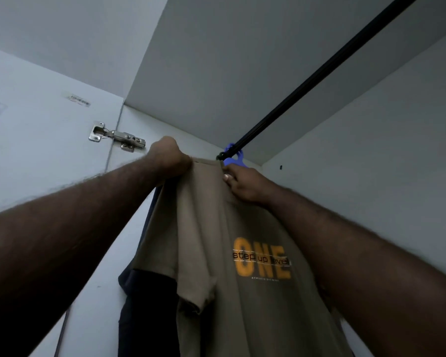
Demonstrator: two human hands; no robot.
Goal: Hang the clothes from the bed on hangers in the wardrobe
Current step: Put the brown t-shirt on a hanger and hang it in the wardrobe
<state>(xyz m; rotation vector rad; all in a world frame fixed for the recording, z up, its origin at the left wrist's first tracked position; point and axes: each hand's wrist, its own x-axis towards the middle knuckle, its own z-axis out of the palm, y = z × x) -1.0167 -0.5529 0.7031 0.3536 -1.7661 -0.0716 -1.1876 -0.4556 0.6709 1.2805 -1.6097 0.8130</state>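
Note:
An olive-brown T-shirt (232, 292) with an orange "ONE" print hangs from a blue hanger (233, 157) hooked over the black wardrobe rail (319, 73). My left hand (169, 155) grips the shirt's left shoulder at the top. My right hand (245, 184) pinches the fabric near the collar, just under the hanger's hook. Most of the hanger is hidden inside the shirt.
A dark navy garment (144, 305) hangs behind the shirt on the left. The white wardrobe side wall carries a metal door hinge (116, 136). The wardrobe's top panel (216, 60) is close above the rail, and the back wall (384, 163) lies to the right.

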